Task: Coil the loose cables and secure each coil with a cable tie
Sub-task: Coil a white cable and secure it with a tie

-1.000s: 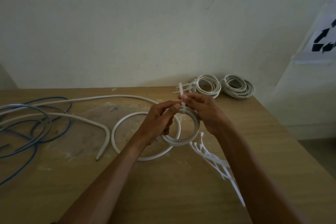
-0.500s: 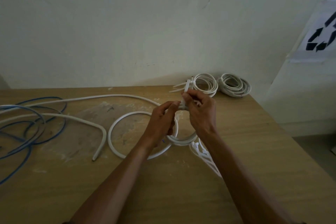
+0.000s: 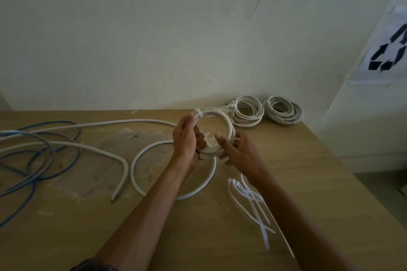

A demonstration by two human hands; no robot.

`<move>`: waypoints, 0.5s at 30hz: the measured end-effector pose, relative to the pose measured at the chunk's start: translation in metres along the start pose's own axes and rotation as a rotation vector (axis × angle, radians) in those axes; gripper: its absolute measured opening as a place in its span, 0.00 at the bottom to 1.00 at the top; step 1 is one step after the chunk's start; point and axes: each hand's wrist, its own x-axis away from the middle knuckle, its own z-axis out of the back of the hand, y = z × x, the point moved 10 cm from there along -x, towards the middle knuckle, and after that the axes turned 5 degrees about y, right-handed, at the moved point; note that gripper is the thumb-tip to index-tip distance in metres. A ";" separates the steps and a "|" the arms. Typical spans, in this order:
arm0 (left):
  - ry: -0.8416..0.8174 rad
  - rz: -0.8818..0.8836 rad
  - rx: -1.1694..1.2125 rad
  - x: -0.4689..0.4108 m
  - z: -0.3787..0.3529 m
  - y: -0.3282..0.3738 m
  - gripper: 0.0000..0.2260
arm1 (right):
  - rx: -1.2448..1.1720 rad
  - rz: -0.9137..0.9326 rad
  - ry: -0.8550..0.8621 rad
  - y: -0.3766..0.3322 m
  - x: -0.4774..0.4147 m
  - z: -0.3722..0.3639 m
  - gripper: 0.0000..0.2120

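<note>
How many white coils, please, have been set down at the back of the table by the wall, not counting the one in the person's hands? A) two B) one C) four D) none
A: a left set-down coil and a right set-down coil lie side by side by the wall, while the third coil is gripped in the left hand.

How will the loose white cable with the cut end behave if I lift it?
Probably stiff and springy: the loose white cable holds a broad hooked bend on the table instead of lying limp. Likely to drag: its run continues off the left of view.
</note>
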 end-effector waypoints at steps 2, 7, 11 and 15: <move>0.064 0.006 0.090 -0.004 -0.006 -0.006 0.11 | -0.145 -0.113 -0.036 0.009 0.004 -0.003 0.19; 0.107 -0.071 0.063 -0.015 -0.030 -0.024 0.10 | -0.376 -0.076 0.126 0.012 -0.022 0.021 0.07; -0.109 -0.202 -0.343 -0.026 -0.059 -0.026 0.10 | -0.303 -0.053 0.317 0.033 -0.068 0.059 0.11; -0.307 -0.316 -0.851 -0.037 -0.071 -0.025 0.22 | -0.214 -0.044 0.339 0.032 -0.121 0.081 0.08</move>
